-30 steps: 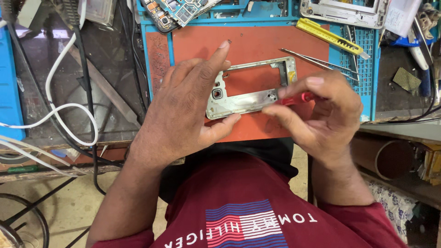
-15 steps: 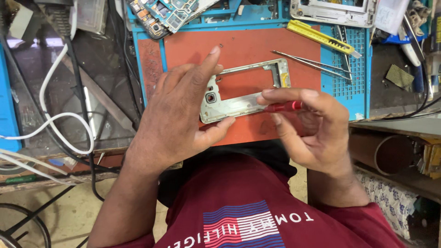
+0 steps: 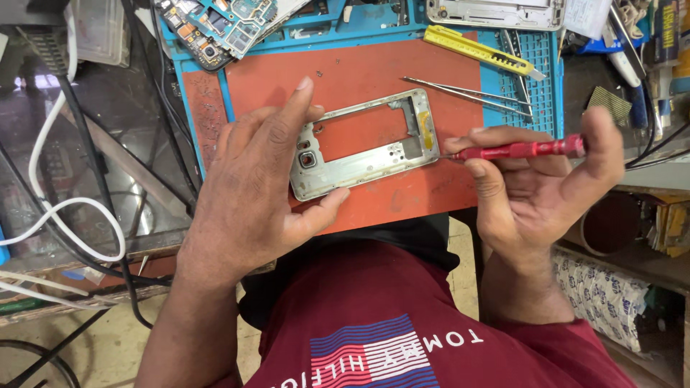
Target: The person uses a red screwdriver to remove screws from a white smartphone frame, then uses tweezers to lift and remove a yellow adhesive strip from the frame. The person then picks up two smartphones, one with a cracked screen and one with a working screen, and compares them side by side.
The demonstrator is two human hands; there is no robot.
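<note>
My left hand point(image 3: 255, 187) grips a silver metal phone mid-frame point(image 3: 363, 164) by its left end, holding it over the red work mat point(image 3: 374, 79). The frame is an open rectangle with a small round camera ring near my thumb. My right hand point(image 3: 535, 179) holds a red precision screwdriver point(image 3: 521, 150) lying level, its thin tip touching the frame's right edge.
Metal tweezers point(image 3: 467, 95) and a yellow utility knife point(image 3: 478, 50) lie at the mat's far right. Circuit boards point(image 3: 223, 25) rest at the top left on the blue tray. Another phone frame point(image 3: 496, 13) sits at the top. White and black cables point(image 3: 50, 201) run at the left.
My right hand has drawn away to the right with the screwdriver, so it no longer covers the frame. The left hand keeps the frame in about the same place.
</note>
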